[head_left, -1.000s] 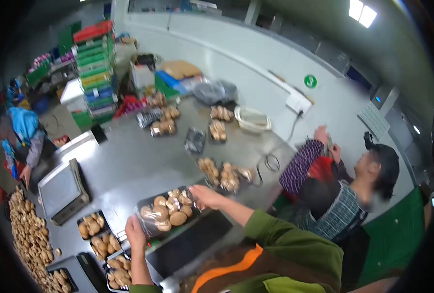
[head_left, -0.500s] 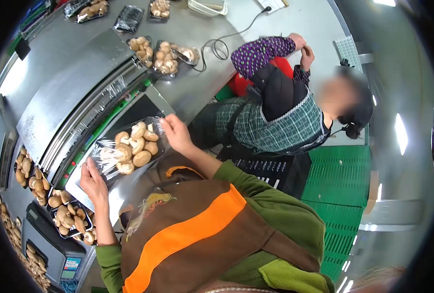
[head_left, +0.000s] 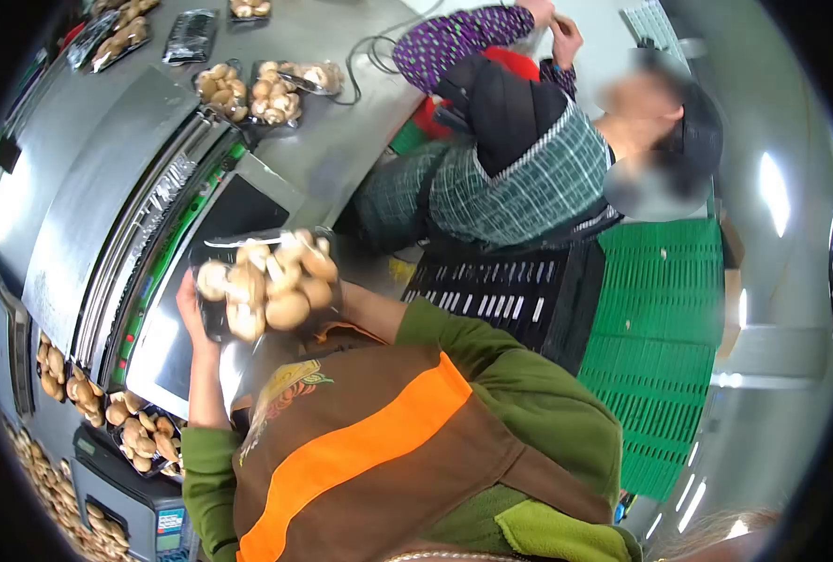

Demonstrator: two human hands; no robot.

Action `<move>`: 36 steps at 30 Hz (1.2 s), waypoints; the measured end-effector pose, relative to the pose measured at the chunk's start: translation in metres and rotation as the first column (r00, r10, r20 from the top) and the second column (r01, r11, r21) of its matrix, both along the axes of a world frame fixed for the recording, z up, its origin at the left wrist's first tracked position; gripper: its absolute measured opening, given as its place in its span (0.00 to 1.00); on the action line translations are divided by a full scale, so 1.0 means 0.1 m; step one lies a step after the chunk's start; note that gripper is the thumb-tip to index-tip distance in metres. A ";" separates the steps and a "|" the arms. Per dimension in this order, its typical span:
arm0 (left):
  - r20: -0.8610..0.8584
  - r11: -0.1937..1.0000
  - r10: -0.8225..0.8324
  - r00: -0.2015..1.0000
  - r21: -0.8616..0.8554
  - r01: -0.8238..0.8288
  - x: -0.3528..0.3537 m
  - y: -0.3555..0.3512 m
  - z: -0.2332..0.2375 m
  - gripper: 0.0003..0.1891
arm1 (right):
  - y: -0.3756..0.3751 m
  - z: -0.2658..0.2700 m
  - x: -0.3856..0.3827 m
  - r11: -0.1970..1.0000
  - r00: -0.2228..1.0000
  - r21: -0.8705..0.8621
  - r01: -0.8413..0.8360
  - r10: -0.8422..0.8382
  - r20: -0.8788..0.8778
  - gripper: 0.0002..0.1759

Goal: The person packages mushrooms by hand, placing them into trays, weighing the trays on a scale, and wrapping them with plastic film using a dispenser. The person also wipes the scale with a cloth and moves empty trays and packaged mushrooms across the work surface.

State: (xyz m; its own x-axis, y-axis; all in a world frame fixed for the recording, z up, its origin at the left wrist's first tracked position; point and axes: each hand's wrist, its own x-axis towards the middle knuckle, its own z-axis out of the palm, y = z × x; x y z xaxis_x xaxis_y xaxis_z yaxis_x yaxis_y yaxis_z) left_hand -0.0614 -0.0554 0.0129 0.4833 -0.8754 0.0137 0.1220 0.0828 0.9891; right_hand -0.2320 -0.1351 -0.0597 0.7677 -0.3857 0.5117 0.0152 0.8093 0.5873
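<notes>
A black tray of mushrooms (head_left: 268, 287), with clear film over it, is held up in front of my apron. My left hand (head_left: 191, 304) grips its left edge, the fingers partly hidden by the tray. My right hand (head_left: 345, 302) is at the tray's right side, mostly hidden behind it. Beyond the tray lies the wrapping machine (head_left: 168, 211) with its rollers and green strip; its pale metal plate (head_left: 162, 361) shows below and left of the tray.
Wrapped mushroom packs (head_left: 274, 94) sit on the steel table (head_left: 318, 140). A co-worker (head_left: 519, 178) stands at the right, near green crates (head_left: 655, 375) and a black crate (head_left: 486, 286). Open mushroom trays (head_left: 145, 438) and a scale (head_left: 121, 496) are at the lower left.
The tray has turned and come closer to my body, its film now wrapped closer around it. My right hand has moved down behind its right side. The view has shifted.
</notes>
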 end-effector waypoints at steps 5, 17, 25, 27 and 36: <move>-0.112 0.813 -0.545 0.831 -0.312 0.491 -0.11 0.30 0.77 0.28 | 0.17 1.85 -0.07 0.002 0.641 -0.764 -0.645 -0.543 -0.543 0.16; -0.617 0.723 -0.624 0.480 -0.222 0.654 -0.19 0.63 1.21 0.29 | -0.28 2.59 -0.75 -0.328 0.539 -0.792 -0.515 -0.842 -0.002 0.28; -0.652 0.829 -0.182 0.736 0.301 0.471 -0.34 0.36 0.78 0.19 | -1.05 1.66 -0.12 0.601 -0.086 -0.715 -0.358 -0.784 -0.615 0.10; -0.549 0.876 -0.168 0.819 0.298 0.380 -0.17 0.56 0.82 0.18 | -1.37 1.86 -0.05 0.460 -0.046 -0.824 -0.330 -0.880 -0.473 0.20; 0.013 0.826 0.532 0.847 0.214 -0.522 1.14 2.14 1.02 0.11 | -0.83 1.82 1.65 0.453 0.356 -0.725 -0.519 -0.657 -0.665 0.24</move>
